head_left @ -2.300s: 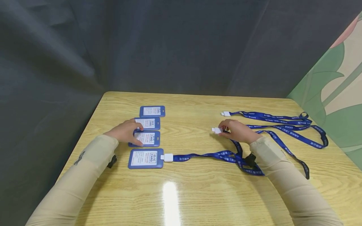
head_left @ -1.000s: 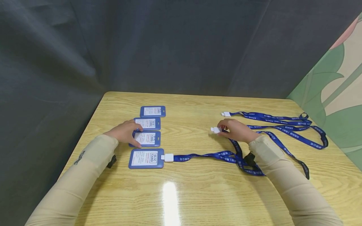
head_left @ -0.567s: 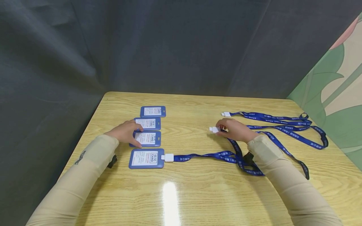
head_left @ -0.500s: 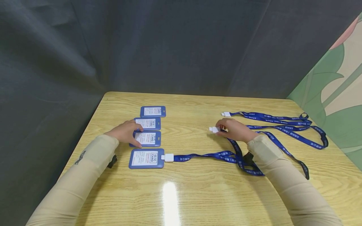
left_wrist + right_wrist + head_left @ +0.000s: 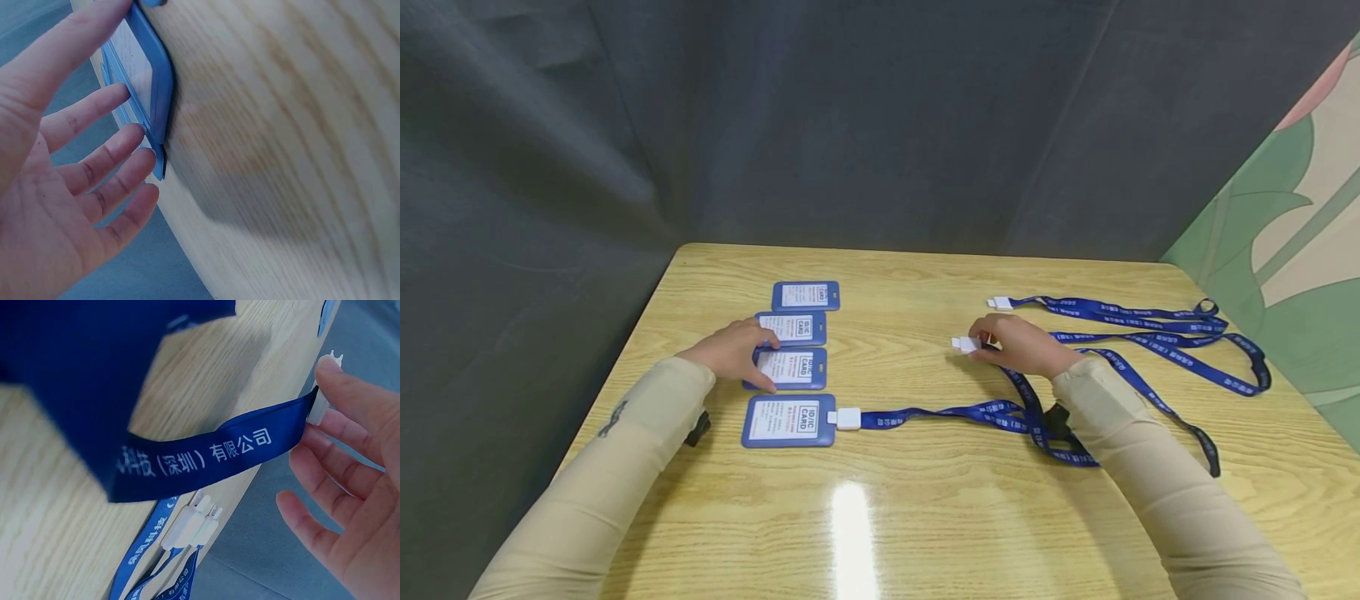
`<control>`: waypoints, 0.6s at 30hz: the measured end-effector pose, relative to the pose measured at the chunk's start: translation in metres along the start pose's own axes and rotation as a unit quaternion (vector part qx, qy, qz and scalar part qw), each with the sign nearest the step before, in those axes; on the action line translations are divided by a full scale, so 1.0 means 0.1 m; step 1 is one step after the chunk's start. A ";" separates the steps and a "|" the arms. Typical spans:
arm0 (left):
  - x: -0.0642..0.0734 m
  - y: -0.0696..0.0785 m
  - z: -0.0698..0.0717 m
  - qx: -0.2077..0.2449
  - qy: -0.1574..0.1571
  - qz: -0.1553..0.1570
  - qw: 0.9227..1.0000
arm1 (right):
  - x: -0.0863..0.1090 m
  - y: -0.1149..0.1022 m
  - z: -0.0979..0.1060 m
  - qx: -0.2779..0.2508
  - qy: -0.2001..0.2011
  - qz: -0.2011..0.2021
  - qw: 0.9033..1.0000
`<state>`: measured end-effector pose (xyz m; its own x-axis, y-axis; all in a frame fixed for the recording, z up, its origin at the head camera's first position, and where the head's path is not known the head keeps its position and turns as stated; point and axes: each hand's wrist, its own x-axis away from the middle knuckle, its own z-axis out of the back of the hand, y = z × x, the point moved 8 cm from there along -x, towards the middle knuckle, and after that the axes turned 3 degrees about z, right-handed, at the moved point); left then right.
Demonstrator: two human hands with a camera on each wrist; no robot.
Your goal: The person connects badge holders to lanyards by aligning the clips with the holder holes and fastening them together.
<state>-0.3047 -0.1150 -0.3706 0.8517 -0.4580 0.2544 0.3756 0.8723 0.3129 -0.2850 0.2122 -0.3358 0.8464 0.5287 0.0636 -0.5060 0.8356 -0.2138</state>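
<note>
Several blue ID card holders (image 5: 806, 296) lie in a column at the table's left. My left hand (image 5: 733, 350) rests over the middle two, its thumb at the lower edge of the third holder (image 5: 801, 371); in the left wrist view, loosely spread fingers (image 5: 119, 144) stand beside the holders' edges. My right hand (image 5: 1022, 346) pinches the white clip (image 5: 967, 344) of a blue lanyard between thumb and fingertips, the clip's tab pointing left. From the clip, the printed strap (image 5: 219, 450) trails across the right wrist view. The front card holder (image 5: 788, 421) has a lanyard clip (image 5: 847, 418) at its right end.
Other blue lanyards (image 5: 1120, 312) lie on the wooden table (image 5: 910, 517) at the right, one with its white clip (image 5: 999, 303) pointing left. The front lanyard's strap (image 5: 940, 413) runs to beneath the right wrist. A dark curtain (image 5: 887, 125) hangs behind.
My right hand has shifted slightly left with the lanyard clip, drawing its strap along. The left hand and the card holders look almost unchanged.
</note>
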 end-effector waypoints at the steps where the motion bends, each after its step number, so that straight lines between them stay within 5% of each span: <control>1: 0.00 0.00 0.00 0.000 0.000 0.000 1.000 | 0.00 0.00 0.00 0.000 0.000 0.000 1.000; 18: 0.01 0.01 -0.01 0.009 -0.004 0.007 1.000 | -0.02 -0.06 -0.01 0.002 -0.002 0.014 1.000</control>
<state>-0.3034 -0.1145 -0.3706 0.8544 -0.4463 0.2661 0.3559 0.8758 0.3262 -0.2837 0.2061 -0.3354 0.8316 0.5521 0.0607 -0.5298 0.8213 -0.2118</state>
